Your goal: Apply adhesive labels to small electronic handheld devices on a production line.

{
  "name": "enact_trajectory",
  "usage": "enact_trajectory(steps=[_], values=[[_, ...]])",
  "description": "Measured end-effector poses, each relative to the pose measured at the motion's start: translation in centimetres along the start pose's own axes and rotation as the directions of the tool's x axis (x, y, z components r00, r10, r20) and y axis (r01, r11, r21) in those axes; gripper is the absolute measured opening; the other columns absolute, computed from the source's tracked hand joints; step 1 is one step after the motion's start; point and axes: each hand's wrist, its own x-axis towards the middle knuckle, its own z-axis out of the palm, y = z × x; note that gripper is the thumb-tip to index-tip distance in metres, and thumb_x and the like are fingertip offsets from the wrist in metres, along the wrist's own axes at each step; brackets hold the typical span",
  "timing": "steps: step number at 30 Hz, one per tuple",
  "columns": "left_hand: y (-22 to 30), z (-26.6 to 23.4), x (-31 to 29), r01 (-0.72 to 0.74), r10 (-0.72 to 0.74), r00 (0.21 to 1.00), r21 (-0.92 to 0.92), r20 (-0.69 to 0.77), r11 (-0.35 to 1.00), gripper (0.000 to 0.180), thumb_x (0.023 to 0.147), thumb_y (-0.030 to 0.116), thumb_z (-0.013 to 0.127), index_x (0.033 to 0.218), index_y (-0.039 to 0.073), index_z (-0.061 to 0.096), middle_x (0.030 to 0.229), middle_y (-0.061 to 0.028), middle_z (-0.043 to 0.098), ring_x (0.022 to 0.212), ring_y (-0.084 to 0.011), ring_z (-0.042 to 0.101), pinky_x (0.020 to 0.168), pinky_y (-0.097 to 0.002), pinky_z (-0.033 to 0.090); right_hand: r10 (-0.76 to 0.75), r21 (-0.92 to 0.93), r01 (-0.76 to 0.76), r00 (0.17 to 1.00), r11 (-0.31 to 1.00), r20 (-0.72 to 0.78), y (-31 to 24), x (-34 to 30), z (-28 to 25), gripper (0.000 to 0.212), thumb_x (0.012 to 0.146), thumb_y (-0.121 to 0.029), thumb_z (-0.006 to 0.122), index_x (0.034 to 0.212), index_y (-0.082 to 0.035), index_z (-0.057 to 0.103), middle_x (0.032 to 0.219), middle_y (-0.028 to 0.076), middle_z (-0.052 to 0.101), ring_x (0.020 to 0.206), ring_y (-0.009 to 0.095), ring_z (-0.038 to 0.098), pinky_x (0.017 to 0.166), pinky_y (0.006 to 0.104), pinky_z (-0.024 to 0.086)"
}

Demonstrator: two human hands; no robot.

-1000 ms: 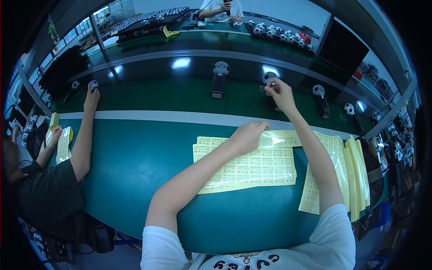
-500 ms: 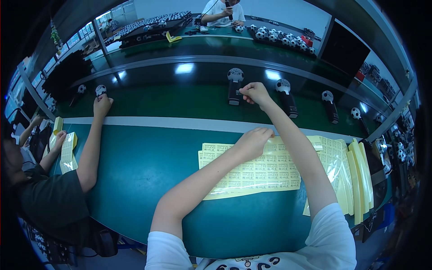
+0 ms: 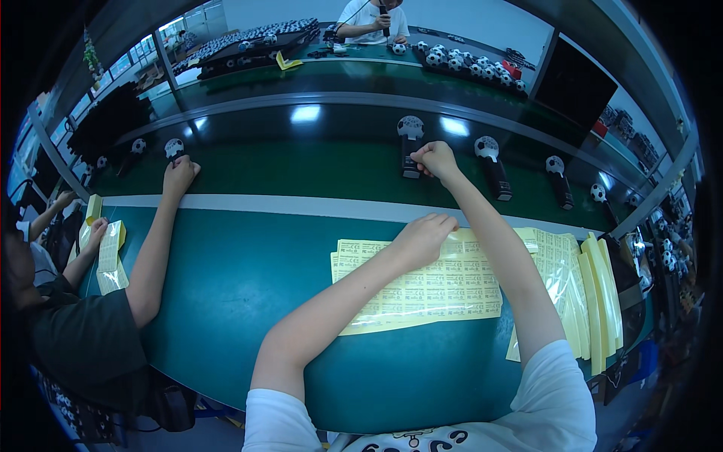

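Note:
My right hand [image 3: 437,160] reaches out over the dark green belt, fingers closed in a pinch against the black handle of a device with a football-patterned head [image 3: 411,143]. Small pale print shows on that handle by my fingertips; whatever they pinch is hidden. Closer to me, my left hand [image 3: 423,239] is closed at the upper edge of a yellow sheet of printed labels [image 3: 429,297]. This sheet lies over another on the green table, partly under my left forearm.
More football-headed devices [image 3: 493,169] lie along the belt. Yellow label sheets [image 3: 561,286] are stacked at right, some folded upright. At left a co-worker's hand [image 3: 181,177] touches another device. A pale rail [image 3: 286,203] divides table from belt. Another person [image 3: 369,22] works across.
The devices on the belt have shifted slightly to the right. My right hand has moved right along with the nearest one. My left hand stays where it was on the sheet.

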Motion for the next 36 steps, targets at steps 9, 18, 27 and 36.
enact_trajectory(steps=[9,18,27,36], values=[[0.2,0.0,-0.1,0.034,-0.034,0.999,-0.001,0.015,0.999,0.026,0.074,-0.005,0.05,0.099,0.002,0.052,0.098,-0.0149,0.058,0.097,-0.0307,0.054,0.084,-0.0382,0.043,0.013,-0.033,-0.015,0.999,0.999,-0.044,1.3,-0.3,-1.9,0.012,0.072,-0.011,0.067,0.07,0.0,0.062,0.057,0.006,0.06,0.045,0.011,0.053,0.043,0.025,0.043],[0.1,0.1,-0.1,0.05,-0.05,0.998,0.008,0.024,0.999,0.026,0.075,-0.005,0.049,0.099,0.002,0.053,0.099,-0.0144,0.058,0.097,-0.0306,0.054,0.084,-0.0381,0.043,0.023,-0.076,-0.027,0.999,0.997,-0.042,2.4,-0.2,-3.9,0.012,0.074,-0.011,0.067,0.072,-0.001,0.06,0.057,0.005,0.058,0.044,0.01,0.05,0.041,0.0235,0.04],[0.5,-0.2,0.0,0.052,-0.052,0.999,0.006,0.015,0.999,0.027,0.075,-0.005,0.047,0.101,0.002,0.053,0.1,-0.0138,0.058,0.098,-0.03,0.054,0.085,-0.0378,0.043,0.028,-0.167,-0.034,0.999,0.985,-0.035,3.2,-0.7,-6.5,0.016,0.076,-0.012,0.067,0.072,-0.001,0.056,0.056,0.007,0.058,0.042,0.013,0.053,0.038,0.0261,0.041],[0.7,0.0,0.0,0.057,-0.057,0.998,0.032,0.018,0.998,0.027,0.076,-0.006,0.045,0.101,0.001,0.053,0.102,-0.0144,0.058,0.101,-0.0298,0.054,0.086,-0.0374,0.043,0.235,-0.105,-0.255,0.957,0.961,-0.169,3.8,-1.3,-7.7,0.064,0.076,-0.017,0.067,0.123,-0.009,0.024,0.065,0.007,0.055,0.041,0.014,0.054,0.032,0.0268,0.038]])
